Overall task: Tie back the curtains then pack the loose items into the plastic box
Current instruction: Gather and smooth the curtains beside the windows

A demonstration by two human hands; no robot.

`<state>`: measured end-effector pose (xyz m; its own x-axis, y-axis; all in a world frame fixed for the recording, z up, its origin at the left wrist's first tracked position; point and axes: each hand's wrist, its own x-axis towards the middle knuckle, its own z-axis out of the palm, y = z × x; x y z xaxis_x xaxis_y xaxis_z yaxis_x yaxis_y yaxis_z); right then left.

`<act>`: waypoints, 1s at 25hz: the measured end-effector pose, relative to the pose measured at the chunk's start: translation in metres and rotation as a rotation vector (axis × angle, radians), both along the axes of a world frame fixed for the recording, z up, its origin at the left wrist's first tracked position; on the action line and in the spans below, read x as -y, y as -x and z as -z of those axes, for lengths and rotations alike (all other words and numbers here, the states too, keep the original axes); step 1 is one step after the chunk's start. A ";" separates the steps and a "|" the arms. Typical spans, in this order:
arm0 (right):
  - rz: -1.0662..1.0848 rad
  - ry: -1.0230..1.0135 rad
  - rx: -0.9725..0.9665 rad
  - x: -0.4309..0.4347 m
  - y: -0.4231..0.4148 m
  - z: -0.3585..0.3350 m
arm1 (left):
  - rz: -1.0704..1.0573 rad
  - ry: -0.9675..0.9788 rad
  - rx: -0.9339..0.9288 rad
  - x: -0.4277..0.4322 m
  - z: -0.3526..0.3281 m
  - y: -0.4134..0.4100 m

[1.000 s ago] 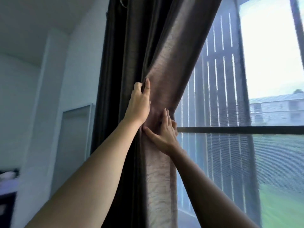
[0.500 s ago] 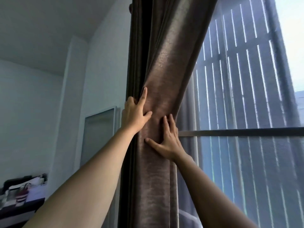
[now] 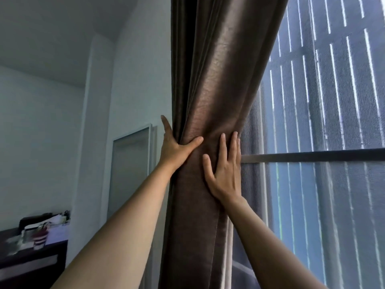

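Against the window [image 3: 325,184], a brown curtain [image 3: 210,97] is gathered into one thick bunch, narrowest at hand height, with a sheer layer showing along its right edge. Left hand [image 3: 175,148] is wrapped around the curtain's left side: thumb pressed across the front folds, index finger raised straight along the left edge, other fingers hidden behind the fabric, so the bunch is gripped. Right hand [image 3: 226,174] is laid flat on the curtain front, just right of and below the left hand, fingers spread and pointing up, nothing held. Far left of the curtain, low, a dark desk [image 3: 31,261] with blurred clutter is seen; no plastic box can be made out there.
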<state>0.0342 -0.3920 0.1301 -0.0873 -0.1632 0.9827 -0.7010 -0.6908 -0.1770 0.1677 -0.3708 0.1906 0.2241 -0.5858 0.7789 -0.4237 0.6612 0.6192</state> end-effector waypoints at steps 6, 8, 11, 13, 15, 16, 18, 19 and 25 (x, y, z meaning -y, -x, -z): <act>-0.058 -0.019 -0.041 0.026 -0.037 -0.008 | -0.118 -0.050 -0.145 0.015 -0.002 -0.031; -0.159 -0.075 -0.060 0.040 -0.052 -0.013 | -0.168 -0.077 -0.155 0.022 -0.003 -0.043; -0.239 -0.255 -0.193 0.074 -0.073 -0.032 | -0.320 -0.163 -0.117 0.040 -0.001 -0.067; -0.204 -0.501 -0.372 0.092 -0.074 -0.054 | -0.472 -0.248 -0.039 0.046 0.006 -0.084; -0.212 -0.640 -0.465 0.100 -0.074 -0.067 | -0.525 -0.233 0.002 0.044 0.014 -0.094; -0.243 -0.613 -0.449 0.099 -0.075 -0.066 | -0.509 -0.203 0.009 0.040 0.017 -0.096; -0.311 -0.489 -0.325 0.091 -0.081 -0.052 | -0.446 -0.145 0.013 0.035 0.023 -0.096; -0.310 -0.409 -0.234 0.086 -0.085 -0.043 | -0.387 -0.121 0.013 0.034 0.027 -0.095; -0.262 -0.072 0.004 0.057 -0.070 -0.072 | 0.026 -0.151 -0.071 0.025 0.064 -0.076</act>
